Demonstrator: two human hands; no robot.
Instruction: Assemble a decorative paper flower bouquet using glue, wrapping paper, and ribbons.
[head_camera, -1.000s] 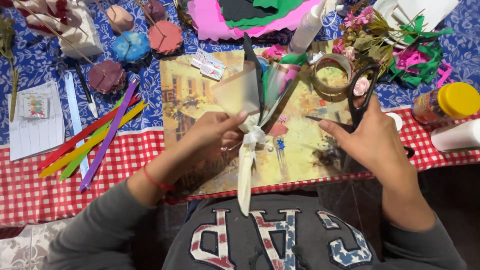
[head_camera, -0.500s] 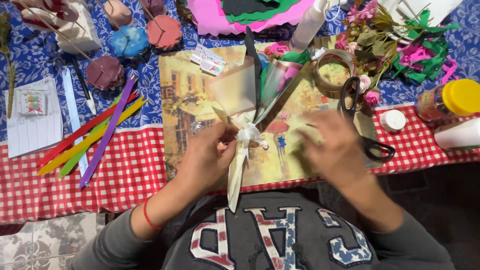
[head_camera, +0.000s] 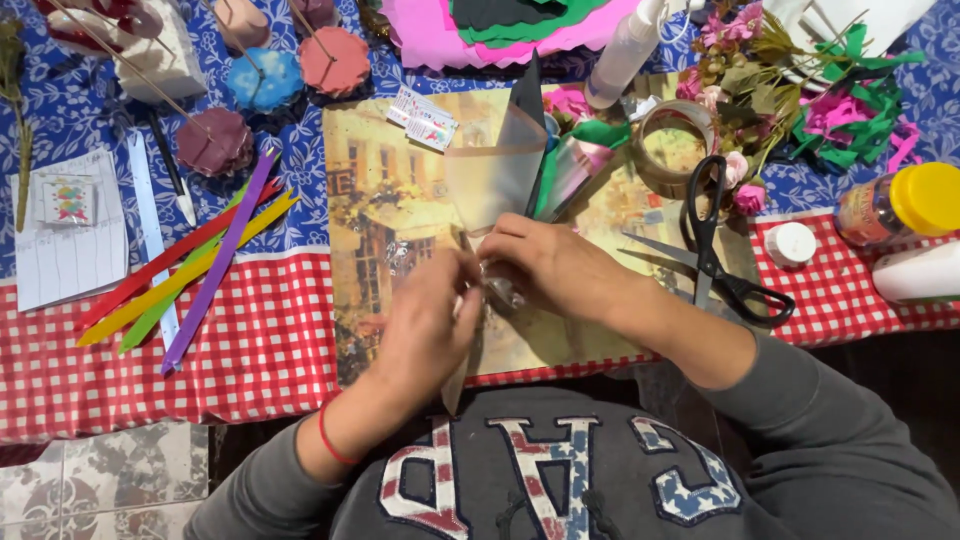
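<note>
The clear, cone-shaped cellophane wrapper (head_camera: 497, 175) with coloured paper pieces inside is held upright over the yellowish picture placemat (head_camera: 385, 190), its narrow waist gathered where the two hands meet. The left hand (head_camera: 430, 325) is closed on the waist from below and from the left; the right hand (head_camera: 550, 265) is pressed against it from the right, fingers curled over the same spot. The hands are thus brought together, touching or nearly so, both pinched on the gathered neck; what exactly is caught between the fingertips cannot be told, as it is hidden by them.

The long axis of the wrapper is laid away from the body: the wide mouth is pointed towards the far side of the table, while a pale narrow tail (head_camera: 458, 385) is hung down towards the lap. The neck is flanked evenly by both hands, so neither can be called clearly nearer.

To the right, the black-handled scissors (head_camera: 715, 250) are left lying open on the placemat, near the right forearm and apart from the hand. A roll of clear tape (head_camera: 676, 147) is seen just beyond them. On the left, coloured paper strips (head_camera: 190, 270) are spread across the red-checked cloth (head_camera: 250, 350), well apart from the hands.
</note>
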